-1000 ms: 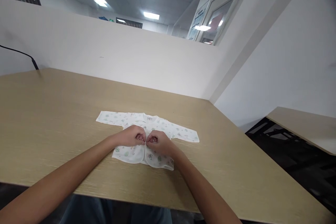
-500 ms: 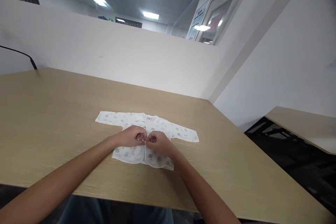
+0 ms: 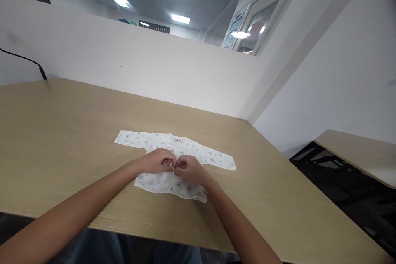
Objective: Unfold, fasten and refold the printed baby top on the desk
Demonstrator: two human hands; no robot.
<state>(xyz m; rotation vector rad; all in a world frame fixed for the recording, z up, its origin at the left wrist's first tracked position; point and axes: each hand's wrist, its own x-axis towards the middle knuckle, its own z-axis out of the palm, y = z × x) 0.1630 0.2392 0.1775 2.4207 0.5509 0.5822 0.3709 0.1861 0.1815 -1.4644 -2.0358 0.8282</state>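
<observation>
A small white baby shirt (image 3: 154,181) with a green and grey print lies spread face up, its neckline away from me and both sleeves stretched out sideways. My left hand (image 3: 159,161) pinches the left edge of its front opening at mid-chest. Right beside it, my right hand (image 3: 189,169) pinches the opposite edge, and the fingertips of both hands nearly meet. Any fastener between the fingers is hidden. Below my hands the two rounded front panels meet along the middle.
The shirt rests on a wood-grain table (image 3: 93,111). A white partition (image 3: 154,68) stands along its far side, with a black cable (image 3: 42,73) at the far left. To the right is another tabletop (image 3: 355,148) with a dark space beneath it.
The camera view has shifted slightly. Both hands keep their pinch at the front opening, with their fingertips a touch closer together. The shirt stays in place.
</observation>
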